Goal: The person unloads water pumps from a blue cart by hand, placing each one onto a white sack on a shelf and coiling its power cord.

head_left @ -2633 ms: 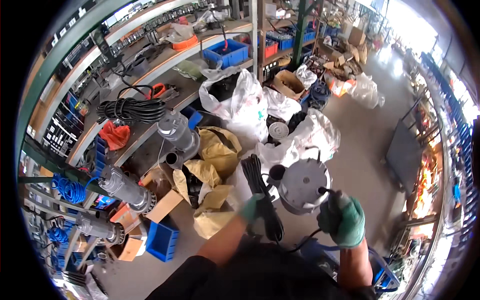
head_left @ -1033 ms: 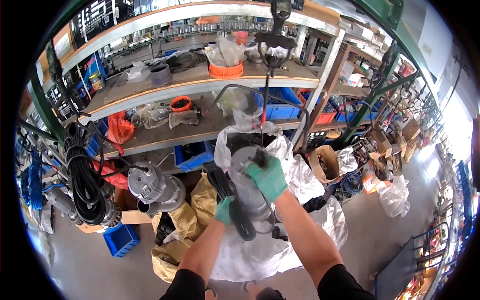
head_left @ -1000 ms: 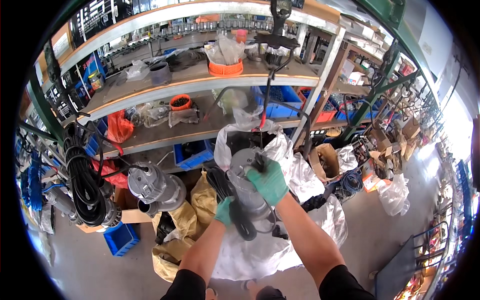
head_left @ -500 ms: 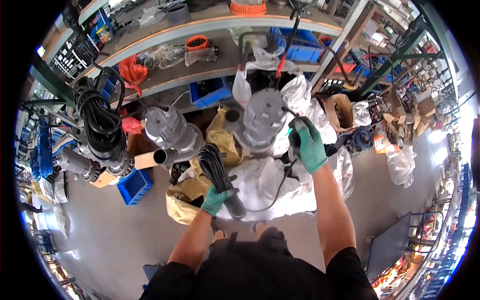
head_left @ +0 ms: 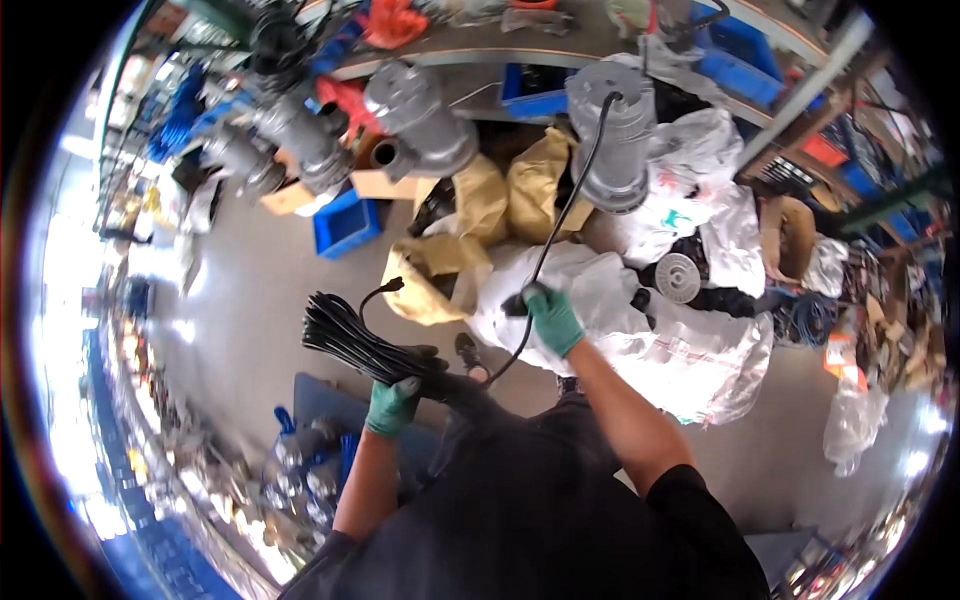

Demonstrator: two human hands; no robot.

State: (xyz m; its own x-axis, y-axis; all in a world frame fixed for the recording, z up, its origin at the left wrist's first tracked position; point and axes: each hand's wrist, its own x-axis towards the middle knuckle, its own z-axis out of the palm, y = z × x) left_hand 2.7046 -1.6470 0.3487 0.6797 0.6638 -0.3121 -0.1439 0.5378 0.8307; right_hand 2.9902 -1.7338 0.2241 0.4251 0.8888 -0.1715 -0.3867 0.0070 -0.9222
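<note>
Left hand [head_left: 393,405] gripping coiled cable [head_left: 352,335] | right hand [head_left: 553,318] clasping black lead [head_left: 561,215] | risk: cable possibly unravelling if grip slackens

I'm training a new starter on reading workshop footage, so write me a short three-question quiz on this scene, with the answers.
1. Which hand holds the bundled black cable?
2. True or false: the right hand is bare.
3. Multiple choice: the single black strand passing the right hand runs up to
a) the blue bin on the floor
b) the top of a grey metal machine
c) a yellow bag

Key:
1. The left hand.
2. False; it wears a green glove.
3. b
</note>
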